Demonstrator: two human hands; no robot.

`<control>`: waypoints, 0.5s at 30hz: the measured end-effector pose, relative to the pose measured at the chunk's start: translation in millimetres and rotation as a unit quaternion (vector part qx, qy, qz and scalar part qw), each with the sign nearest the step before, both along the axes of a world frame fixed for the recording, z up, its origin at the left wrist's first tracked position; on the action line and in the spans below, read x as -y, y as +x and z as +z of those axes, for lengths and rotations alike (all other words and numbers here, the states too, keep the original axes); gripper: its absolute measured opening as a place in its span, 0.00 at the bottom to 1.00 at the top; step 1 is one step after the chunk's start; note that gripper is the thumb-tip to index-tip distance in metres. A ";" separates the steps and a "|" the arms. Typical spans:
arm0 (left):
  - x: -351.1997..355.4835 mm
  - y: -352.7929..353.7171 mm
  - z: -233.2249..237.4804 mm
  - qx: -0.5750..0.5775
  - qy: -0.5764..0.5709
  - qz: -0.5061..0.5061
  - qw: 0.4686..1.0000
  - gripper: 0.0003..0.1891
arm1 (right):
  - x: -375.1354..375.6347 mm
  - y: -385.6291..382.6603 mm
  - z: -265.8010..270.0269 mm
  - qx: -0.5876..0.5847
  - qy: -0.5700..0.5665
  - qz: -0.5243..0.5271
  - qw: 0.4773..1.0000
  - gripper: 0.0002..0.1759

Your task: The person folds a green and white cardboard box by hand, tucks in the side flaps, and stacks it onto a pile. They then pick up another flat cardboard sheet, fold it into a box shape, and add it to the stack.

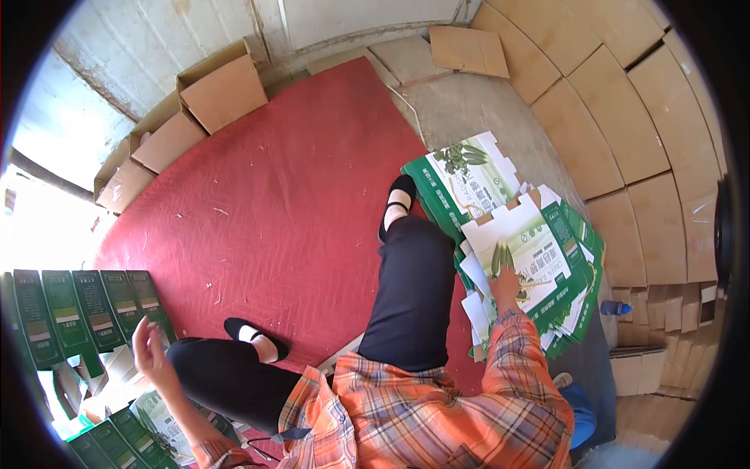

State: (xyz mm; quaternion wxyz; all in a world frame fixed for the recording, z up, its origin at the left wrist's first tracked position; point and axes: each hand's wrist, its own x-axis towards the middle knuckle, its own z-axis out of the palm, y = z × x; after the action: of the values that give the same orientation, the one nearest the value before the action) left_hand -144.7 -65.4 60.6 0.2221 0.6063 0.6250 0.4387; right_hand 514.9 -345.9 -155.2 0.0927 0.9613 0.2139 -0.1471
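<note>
My right hand [506, 286] lies on the top sheet of a stack of flat green-and-white printed cartons [558, 248] beside my right leg. Its fingers are stretched out over the radish picture, and I cannot see them gripping an edge. My left hand [150, 353] is raised in the air to the left of my knee, fingers apart and nothing in it. Close to that hand stands a row of folded green cartons [101, 309] with dark printed side panels. More green cartons [117, 438] sit below it, near my left forearm.
A red mat [289, 180] covers the floor around my feet. Open brown boxes [223, 92] line the wall at upper left. Brown cartons [617, 117] are piled high on the right, with a blue-capped bottle [616, 308] near them. A flat cardboard piece [469, 51] lies at the back.
</note>
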 end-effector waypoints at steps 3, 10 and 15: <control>-32.3 62.4 -6.4 -0.085 -0.067 -0.132 0.985 0.14 | 0.6 0.2 -22.1 0.038 -0.024 0.043 0.998 0.47; -57.9 115.5 -72.7 -0.257 -0.176 -0.304 0.900 0.15 | 0.9 2.7 -49.7 0.077 -0.107 0.085 0.988 0.42; -57.5 123.3 -69.5 -0.283 -0.210 -0.296 0.888 0.16 | 6.7 9.8 -73.4 0.116 -0.127 0.100 0.980 0.34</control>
State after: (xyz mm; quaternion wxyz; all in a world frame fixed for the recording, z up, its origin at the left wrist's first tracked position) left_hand -21.4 -8.0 -8.9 0.2773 0.8006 0.5306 0.0218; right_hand 524.7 -352.6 -228.6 0.2521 0.9260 0.2764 -0.0501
